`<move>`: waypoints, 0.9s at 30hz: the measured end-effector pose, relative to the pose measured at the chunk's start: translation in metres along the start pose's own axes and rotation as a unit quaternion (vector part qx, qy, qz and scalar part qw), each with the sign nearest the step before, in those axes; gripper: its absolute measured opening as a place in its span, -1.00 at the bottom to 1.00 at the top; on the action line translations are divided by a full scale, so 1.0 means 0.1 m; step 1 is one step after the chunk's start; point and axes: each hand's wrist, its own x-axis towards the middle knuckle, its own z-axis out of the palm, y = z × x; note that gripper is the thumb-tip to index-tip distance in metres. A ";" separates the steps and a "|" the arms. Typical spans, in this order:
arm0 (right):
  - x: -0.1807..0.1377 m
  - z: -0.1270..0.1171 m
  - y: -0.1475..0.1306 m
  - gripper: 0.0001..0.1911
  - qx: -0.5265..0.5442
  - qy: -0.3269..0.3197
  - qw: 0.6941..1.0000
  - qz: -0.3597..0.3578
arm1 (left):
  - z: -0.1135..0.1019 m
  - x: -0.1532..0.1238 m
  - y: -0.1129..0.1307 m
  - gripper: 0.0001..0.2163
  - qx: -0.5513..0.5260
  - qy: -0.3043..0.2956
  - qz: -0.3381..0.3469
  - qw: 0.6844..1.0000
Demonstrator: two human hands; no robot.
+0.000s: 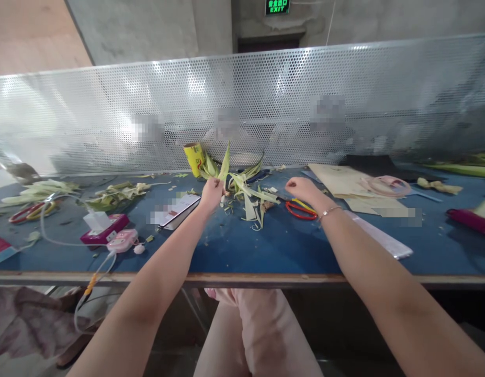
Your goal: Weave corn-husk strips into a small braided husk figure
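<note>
My left hand [213, 194] is closed around the base of a pale green corn husk [225, 163], whose pointed tip stands upright. Over the table to the right, my right hand [303, 187] has its fingers pinched together; whatever they hold, if anything, does not show. Just below that hand lie scissors [301, 210] with red and yellow handles. Between both hands is a loose heap of husk strips [250, 199], some curling toward me. More husk leaves [209, 165] lean by a yellow tube-like container [194, 159] behind my left hand.
A phone [180, 212] lies left of centre, and a pale flat slab [383, 236] sits under my right forearm. Further left are a purple box [104, 230], a pink device [122, 241] with cables and more scissors [33, 211]. A perforated metal screen [266, 104] borders the blue table [246, 251].
</note>
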 end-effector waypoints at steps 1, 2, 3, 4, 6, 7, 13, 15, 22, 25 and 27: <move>0.00 0.00 0.01 -0.79 -0.012 -0.010 1.000 0.004 | -0.01 0.01 -0.01 -0.86 0.002 0.004 0.007 1.000; 0.00 0.00 0.03 -0.80 -0.022 -0.019 1.000 0.008 | -0.02 0.02 -0.02 -0.88 0.000 0.004 0.014 1.000; 0.00 0.00 0.04 -0.81 -0.029 -0.028 0.999 0.014 | -0.02 0.03 -0.03 -0.88 -0.003 0.004 0.020 1.000; 0.00 -0.01 0.07 -0.83 -0.033 -0.036 0.999 0.020 | -0.02 0.04 -0.05 -0.88 -0.005 0.003 0.025 1.000; 0.00 -0.04 0.10 -0.86 -0.022 -0.049 0.998 0.016 | -0.02 0.07 -0.08 -0.89 -0.016 -0.001 0.025 1.000; -0.01 -0.05 0.10 -0.85 -0.003 -0.059 0.998 -0.003 | -0.01 0.08 -0.09 -0.90 -0.027 -0.001 0.019 0.999; -0.12 0.08 -0.21 -0.78 0.140 -0.112 0.958 -0.225 | 0.05 0.08 -0.11 -0.90 -0.130 -0.008 -0.037 0.991; -0.15 0.20 -0.36 -0.76 0.090 -0.121 0.952 -0.266 | 0.06 0.04 -0.08 -0.90 -0.148 -0.010 -0.047 0.988; -0.17 0.41 -0.49 -0.78 0.033 -0.107 0.967 -0.227 | 0.07 -0.01 -0.01 -0.87 -0.160 -0.018 -0.049 0.986; -0.17 0.39 -0.49 -0.76 0.121 -0.112 0.976 -0.145 | 0.08 -0.02 -0.02 -0.86 -0.154 -0.024 -0.046 0.987; -0.18 0.37 -0.51 -0.82 0.190 -0.108 0.972 -0.090 | 0.09 -0.02 -0.02 -0.86 -0.153 -0.032 -0.043 0.987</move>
